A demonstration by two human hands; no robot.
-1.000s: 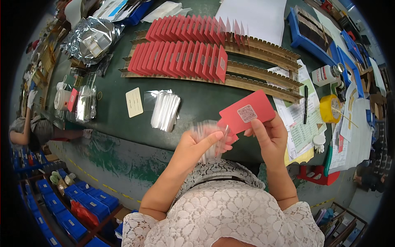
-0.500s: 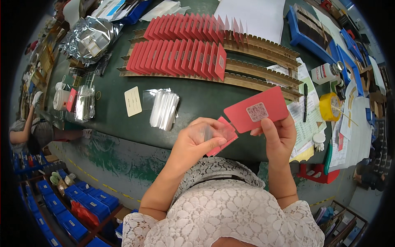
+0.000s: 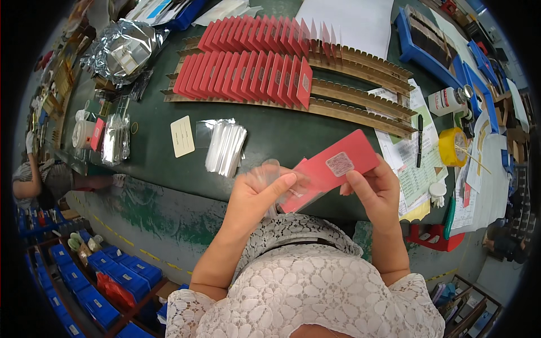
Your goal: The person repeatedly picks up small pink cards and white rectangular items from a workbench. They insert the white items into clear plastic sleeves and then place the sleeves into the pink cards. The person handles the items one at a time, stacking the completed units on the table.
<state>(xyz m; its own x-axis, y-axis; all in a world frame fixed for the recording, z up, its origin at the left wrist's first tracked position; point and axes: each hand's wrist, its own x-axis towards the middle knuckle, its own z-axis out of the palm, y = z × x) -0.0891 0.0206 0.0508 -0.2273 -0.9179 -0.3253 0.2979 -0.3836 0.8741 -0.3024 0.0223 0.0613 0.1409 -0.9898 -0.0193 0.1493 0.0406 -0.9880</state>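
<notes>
My right hand (image 3: 378,188) pinches a red card (image 3: 360,151) with a pale patterned square on it, thumb on top. The card's left end overlaps the things in my left hand (image 3: 256,194). That hand is closed on a clear plastic sleeve (image 3: 268,169), with more red card surface under its thumb. Whether the right-hand card lies inside the sleeve or over it, I cannot tell. A stack of clear plastic sleeves (image 3: 225,147) lies on the table left of my hands, with a cream card (image 3: 182,136) beside it. Beyond, red cards (image 3: 248,76) stand in rows in a slotted rack (image 3: 366,101).
Yellow tape (image 3: 452,146), a white bottle (image 3: 445,101), a black pen (image 3: 419,141) and papers (image 3: 414,169) lie on the right. At the left are a crumpled silvery bag (image 3: 124,53) and another clear packet (image 3: 115,138). A blue tray (image 3: 403,36) stands at far right.
My right hand has brought the red card left and down, so its end now overlaps what my left hand holds. The left hand's fingers have shifted and the clear sleeve stands out more.
</notes>
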